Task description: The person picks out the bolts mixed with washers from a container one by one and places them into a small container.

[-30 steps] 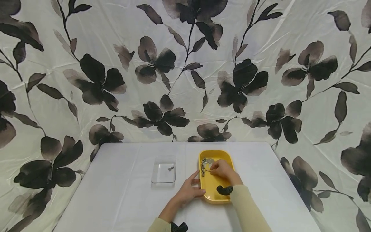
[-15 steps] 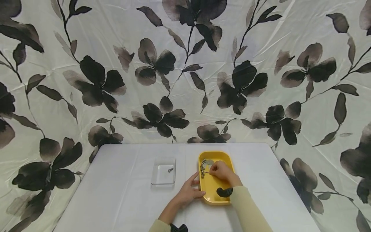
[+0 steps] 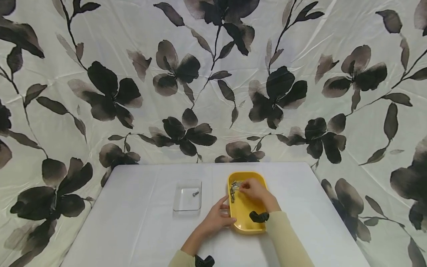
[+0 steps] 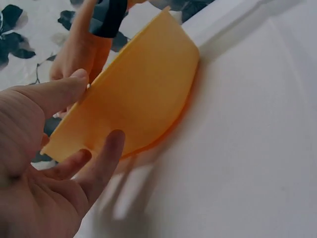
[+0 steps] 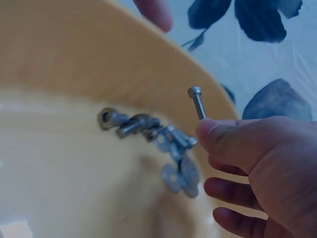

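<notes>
My right hand (image 3: pixel 256 190) is over the yellow tray (image 3: pixel 242 213), pinching a small socket-head screw (image 5: pixel 198 102) between thumb and forefinger. The screw's head points up and away from the fingertips. Below it, several more screws (image 5: pixel 130 124) and flat washers (image 5: pixel 172 177) lie heaped along the tray's left side. My left hand (image 3: pixel 216 221) steadies that same side from outside. In the left wrist view, its thumb touches the rim and its extended fingers rest against the outer wall (image 4: pixel 143 84).
Left of the tray stands a clear square box (image 3: pixel 186 210) with one screw (image 3: pixel 195 194) in it. Both containers sit on a white-covered table (image 3: pixel 133 222). A floral cloth (image 3: pixel 207 81) hangs behind the table's far edge.
My right hand has moved slightly up and away from me with the screw, and it now overlaps the washers in the head view. My left hand has stayed at the tray.
</notes>
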Tool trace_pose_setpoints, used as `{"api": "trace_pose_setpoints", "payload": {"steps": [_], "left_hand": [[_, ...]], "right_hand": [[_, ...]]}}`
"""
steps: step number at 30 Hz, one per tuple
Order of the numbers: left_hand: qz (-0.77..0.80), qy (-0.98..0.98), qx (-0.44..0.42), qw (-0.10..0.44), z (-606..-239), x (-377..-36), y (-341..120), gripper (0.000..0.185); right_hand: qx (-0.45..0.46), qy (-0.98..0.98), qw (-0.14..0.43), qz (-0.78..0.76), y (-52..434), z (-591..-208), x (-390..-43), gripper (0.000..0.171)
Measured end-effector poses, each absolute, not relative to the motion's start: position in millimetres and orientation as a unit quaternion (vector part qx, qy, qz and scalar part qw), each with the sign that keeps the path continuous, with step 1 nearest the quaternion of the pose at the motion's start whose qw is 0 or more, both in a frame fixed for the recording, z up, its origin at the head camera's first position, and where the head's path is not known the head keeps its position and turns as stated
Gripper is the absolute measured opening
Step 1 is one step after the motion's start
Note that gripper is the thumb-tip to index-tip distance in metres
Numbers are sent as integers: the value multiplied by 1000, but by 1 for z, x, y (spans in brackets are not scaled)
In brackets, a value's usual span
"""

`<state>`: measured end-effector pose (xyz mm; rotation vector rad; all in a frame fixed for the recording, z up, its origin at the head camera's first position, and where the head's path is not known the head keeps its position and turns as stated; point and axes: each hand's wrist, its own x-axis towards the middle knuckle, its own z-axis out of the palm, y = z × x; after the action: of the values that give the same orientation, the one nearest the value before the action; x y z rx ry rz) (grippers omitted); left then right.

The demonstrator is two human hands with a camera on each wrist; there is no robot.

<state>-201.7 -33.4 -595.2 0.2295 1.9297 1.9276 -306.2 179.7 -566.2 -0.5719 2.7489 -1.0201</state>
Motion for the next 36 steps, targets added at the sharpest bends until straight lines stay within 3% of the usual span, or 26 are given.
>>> {"api": "trace_pose_setpoints", "payload": {"steps": [9,21,26,36], "left_hand": [[559,807,140,130,-564,-209,-62,74],[444,884,143,36,-506,-213,-126,54],[428,897,112,-4,-505,-210,-158,50],[410,908,79,-27,-520,-215,-208,50]], "right_hand": [[-225,928,9,-297,166,-522,-308,4],[-257,916,13,-309,131,-484,-315,5],[-281,911,14,-302,113,-475,-318,6],[-315,906,2,-283,80,-458,-326,5]]}}
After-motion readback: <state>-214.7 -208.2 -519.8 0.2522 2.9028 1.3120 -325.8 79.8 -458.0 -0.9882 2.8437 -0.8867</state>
